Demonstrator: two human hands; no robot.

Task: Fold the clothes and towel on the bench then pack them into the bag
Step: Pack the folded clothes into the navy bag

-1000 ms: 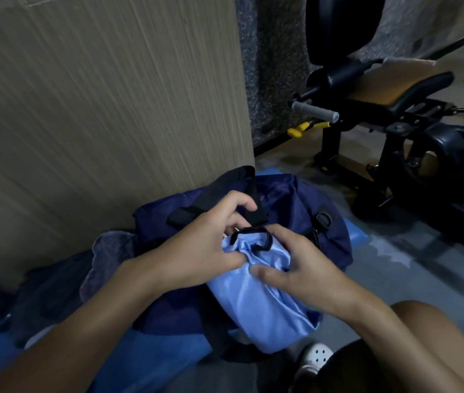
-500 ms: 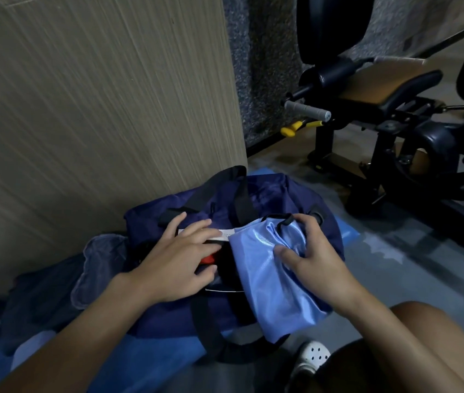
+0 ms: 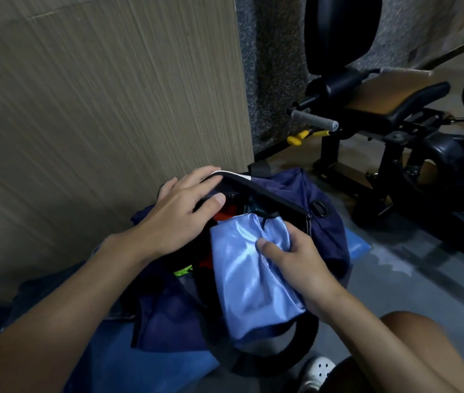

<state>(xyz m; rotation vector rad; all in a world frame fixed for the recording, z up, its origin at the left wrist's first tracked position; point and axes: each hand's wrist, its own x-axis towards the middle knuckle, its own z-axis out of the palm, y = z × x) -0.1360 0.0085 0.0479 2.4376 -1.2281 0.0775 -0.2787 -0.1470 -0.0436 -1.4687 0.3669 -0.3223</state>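
- The left hand (image 3: 179,219) pinches the rim of the navy bag (image 3: 296,188), fingers behind its white-edged flap and thumb in front.
- A red item (image 3: 226,217) shows inside, just beside that thumb.
- The right hand (image 3: 298,265) grips a light blue pouch (image 3: 245,285), thumb on top and fingers underneath.

Dim indoor light; soft sheen on the pale blue pouch (image 3: 249,268); wide-angle bending at edges; slight motion blur
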